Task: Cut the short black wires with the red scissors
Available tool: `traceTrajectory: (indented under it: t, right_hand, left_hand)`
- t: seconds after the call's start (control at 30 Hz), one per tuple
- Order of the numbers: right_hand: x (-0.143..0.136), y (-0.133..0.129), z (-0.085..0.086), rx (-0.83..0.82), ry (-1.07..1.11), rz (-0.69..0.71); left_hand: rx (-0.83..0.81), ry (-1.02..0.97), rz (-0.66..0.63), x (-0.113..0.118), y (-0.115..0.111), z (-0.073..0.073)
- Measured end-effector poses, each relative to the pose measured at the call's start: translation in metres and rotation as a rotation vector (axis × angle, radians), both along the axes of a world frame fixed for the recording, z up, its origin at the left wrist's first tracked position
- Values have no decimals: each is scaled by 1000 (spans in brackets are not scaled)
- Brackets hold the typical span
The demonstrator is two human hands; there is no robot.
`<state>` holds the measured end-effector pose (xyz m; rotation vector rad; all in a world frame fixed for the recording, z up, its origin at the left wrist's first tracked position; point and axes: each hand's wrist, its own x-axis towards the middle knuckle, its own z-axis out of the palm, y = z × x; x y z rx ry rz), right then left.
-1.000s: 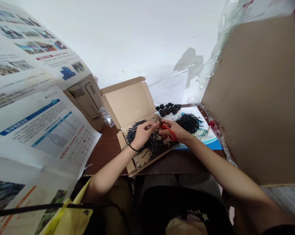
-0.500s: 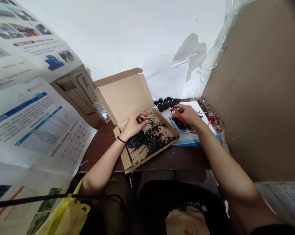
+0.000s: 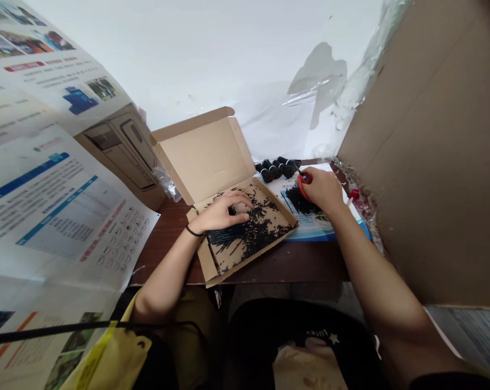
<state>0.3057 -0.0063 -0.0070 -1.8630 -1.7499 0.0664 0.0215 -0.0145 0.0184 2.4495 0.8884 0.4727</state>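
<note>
My left hand [image 3: 224, 211] hovers low over an open shallow cardboard box [image 3: 206, 265], its thumb and fingers apart with nothing visible between them. Beneath and beside it lies a bunch of thin black wires [image 3: 226, 235]. Small brass-coloured pieces [image 3: 249, 189] show just past the fingertips. Many short black bits [image 3: 265, 233] are scattered over the box floor. On the right, my right hand [image 3: 322, 189] is closed on red-handled scissors [image 3: 304, 187], whose dark blades point up and left. A loose pile of black wires [image 3: 297, 201] lies below that hand, partly covered by it.
Several banded black bundles [image 3: 277, 169] lie behind the box, by the wall. Printed sheets [image 3: 305, 234] cover the table on the right. A tall cardboard panel [image 3: 424, 162] closes off the right side; a large printed poster [image 3: 58, 200] stands on the left.
My left hand has opened, letting go of the small brass-coloured pieces it pinched, and shifted slightly left. My right hand has moved a little right, turning the scissors so their red loop shows.
</note>
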Motion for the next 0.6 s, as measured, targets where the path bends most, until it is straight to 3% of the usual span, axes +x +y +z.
traceTrajectory:
  t: [0.07, 0.13, 0.37, 0.6]
  right_hand:
    - [-1, 1, 1, 32, 31, 12]
    - [-3, 2, -1, 31, 27, 31]
    - [-16, 0, -7, -57, -49, 79]
    - [-19, 0, -10, -65, -109, 64]
  left_hand:
    - [-19, 85, -108, -3, -4, 7]
    - [-21, 151, -137, -7, -6, 10]
    - [23, 321, -88, -22, 1, -2]
    - [9, 357, -49, -29, 3, 2]
